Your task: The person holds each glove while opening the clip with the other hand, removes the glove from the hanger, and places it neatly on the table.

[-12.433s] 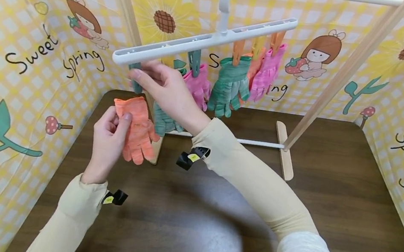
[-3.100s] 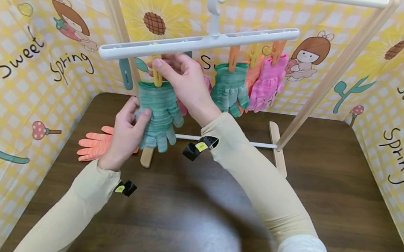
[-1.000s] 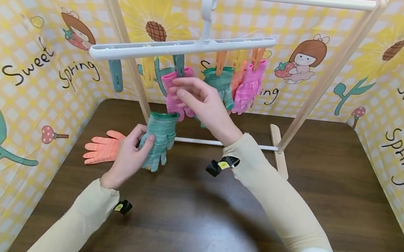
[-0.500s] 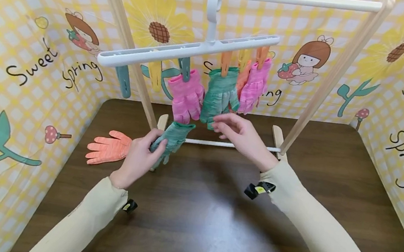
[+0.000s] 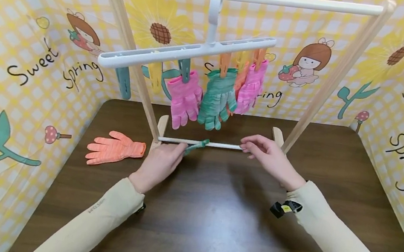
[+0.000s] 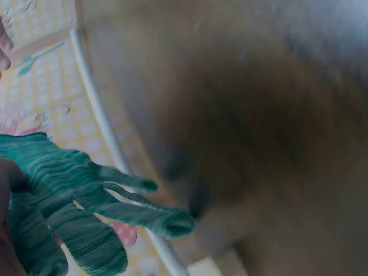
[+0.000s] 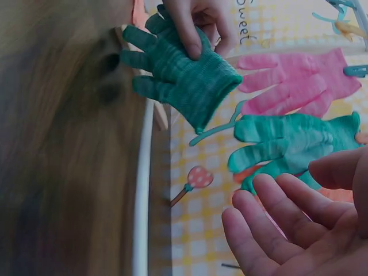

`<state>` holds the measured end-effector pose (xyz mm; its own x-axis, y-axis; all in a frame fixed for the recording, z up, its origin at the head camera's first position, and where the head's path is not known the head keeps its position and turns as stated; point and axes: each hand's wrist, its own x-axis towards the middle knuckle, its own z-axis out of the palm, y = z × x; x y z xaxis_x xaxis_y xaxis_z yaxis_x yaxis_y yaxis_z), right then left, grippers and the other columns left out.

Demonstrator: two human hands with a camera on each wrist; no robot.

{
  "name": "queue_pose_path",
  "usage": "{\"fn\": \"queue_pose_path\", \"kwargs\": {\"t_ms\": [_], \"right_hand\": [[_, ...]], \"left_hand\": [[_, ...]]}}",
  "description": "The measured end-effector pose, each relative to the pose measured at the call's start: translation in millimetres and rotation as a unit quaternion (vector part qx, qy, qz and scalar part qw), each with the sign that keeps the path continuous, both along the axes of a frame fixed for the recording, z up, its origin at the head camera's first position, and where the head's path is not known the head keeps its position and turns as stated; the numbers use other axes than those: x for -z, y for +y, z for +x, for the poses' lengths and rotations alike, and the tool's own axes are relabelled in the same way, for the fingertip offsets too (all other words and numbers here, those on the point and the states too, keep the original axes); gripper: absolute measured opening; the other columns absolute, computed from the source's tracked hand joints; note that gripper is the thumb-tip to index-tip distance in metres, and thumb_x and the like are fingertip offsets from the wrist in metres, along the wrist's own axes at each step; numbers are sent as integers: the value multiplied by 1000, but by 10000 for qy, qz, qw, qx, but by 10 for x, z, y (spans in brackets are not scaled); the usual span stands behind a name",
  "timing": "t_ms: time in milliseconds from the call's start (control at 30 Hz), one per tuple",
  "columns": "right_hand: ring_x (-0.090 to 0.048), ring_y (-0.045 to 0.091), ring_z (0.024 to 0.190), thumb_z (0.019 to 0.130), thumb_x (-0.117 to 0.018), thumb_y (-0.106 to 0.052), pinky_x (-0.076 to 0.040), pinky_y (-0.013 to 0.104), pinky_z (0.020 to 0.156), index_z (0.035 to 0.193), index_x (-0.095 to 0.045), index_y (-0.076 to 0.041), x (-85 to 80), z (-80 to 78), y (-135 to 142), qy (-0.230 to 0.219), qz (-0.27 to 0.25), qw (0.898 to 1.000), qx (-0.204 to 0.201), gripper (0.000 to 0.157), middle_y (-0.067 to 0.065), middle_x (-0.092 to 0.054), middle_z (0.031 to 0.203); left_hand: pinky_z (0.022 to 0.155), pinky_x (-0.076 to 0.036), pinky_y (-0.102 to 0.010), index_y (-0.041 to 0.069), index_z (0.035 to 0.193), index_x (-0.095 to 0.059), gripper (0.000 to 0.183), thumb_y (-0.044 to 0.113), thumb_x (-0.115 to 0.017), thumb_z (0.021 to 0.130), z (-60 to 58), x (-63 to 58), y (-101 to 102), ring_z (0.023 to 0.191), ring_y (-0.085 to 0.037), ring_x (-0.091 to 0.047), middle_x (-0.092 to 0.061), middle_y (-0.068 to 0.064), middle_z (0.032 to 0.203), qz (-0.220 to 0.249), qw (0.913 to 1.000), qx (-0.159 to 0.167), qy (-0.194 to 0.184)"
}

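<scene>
My left hand (image 5: pixel 160 162) pinches a green striped knit glove (image 7: pixel 178 75) low over the table. In the head view only a thin part of that glove shows past the fingers; the right wrist view shows its cuff and fingers. My right hand (image 5: pixel 269 157) holds nothing, its fingers relaxed, near the rack's lower bar. An orange glove (image 5: pixel 113 149) lies flat on the table at the left. From the grey hanger (image 5: pixel 189 51) hang a pink glove (image 5: pixel 185 102), another green glove (image 5: pixel 218 98), a second pink glove (image 5: pixel 251 88) and a partly hidden orange one.
The wooden rack (image 5: pixel 321 78) carries the hanger on its white top bar (image 5: pixel 301 2). A teal clip (image 5: pixel 123 82) and a yellow clip (image 5: pixel 154 74) hang without gloves at the left end. A white lower bar (image 5: pixel 218 145) crosses close over the dark table (image 5: pixel 203 229).
The orange glove went from my left hand to the table. The green glove came off the yellow clip; my left hand has lowered it. My right hand has moved right and down, away from the clips.
</scene>
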<state>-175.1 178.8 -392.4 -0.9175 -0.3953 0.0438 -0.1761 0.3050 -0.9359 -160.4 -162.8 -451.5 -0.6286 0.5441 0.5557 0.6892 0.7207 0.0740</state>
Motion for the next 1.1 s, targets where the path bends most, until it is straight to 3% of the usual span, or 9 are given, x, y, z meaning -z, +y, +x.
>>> {"fn": "queue_pose_path", "kwargs": {"t_ms": [167,333,433,533,733,933,1100], "right_hand": [[-68,6,102,109,-53,-12,-59,35,88,129,-64,6,129,28,128,17,83,10000,-17,29,21,-72,118],[-69,5,99,109,-53,-9,-59,30,84,127,-63,10,253,64,229,25,186,9998,-57,28,22,-72,116],[-69,4,98,109,-52,-8,-59,30,84,127,-63,10,303,91,270,3,223,9997,-89,28,23,-72,116],[-69,4,98,109,-52,-7,-59,33,84,126,-63,10,343,108,296,-31,230,9997,-85,27,24,-71,116],[-68,4,97,108,-52,-7,-60,37,84,124,-63,13,407,130,310,-37,299,9995,-117,28,32,-68,118],[-71,12,99,106,-57,-8,-58,28,81,121,-67,10,474,183,317,60,602,9981,-77,25,29,-70,118],[-70,22,100,104,-61,-9,-55,25,82,119,-71,3,528,220,324,326,1125,9931,20,21,21,-73,116]], "left_hand": [[62,-55,-44,6,109,-56,20,2,-70,95,46,131,136,66,-26,-65,-61,-3,73,-377,9980,347,-377],[56,-55,-41,8,101,-56,15,4,-69,96,107,271,218,63,-22,-66,-58,0,70,-837,9902,388,-1046],[58,-56,-39,8,97,-58,13,7,-70,96,138,310,242,68,-21,-68,-63,-1,78,-994,9844,464,-1374],[70,-60,-39,7,102,-63,14,14,-74,96,154,319,249,83,-23,-72,-69,-5,96,-1032,9805,563,-1573],[93,-58,-42,2,118,-71,31,27,-73,99,129,339,233,110,-28,-70,-69,-14,121,-971,9799,632,-1626],[100,-54,-42,3,122,-73,23,14,-67,102,94,372,216,120,-29,-67,-69,-15,127,-878,9801,638,-1660],[98,-56,-43,0,123,-71,25,4,-70,98,84,371,218,119,-32,-67,-67,-19,128,-1005,9807,669,-1537]]}}
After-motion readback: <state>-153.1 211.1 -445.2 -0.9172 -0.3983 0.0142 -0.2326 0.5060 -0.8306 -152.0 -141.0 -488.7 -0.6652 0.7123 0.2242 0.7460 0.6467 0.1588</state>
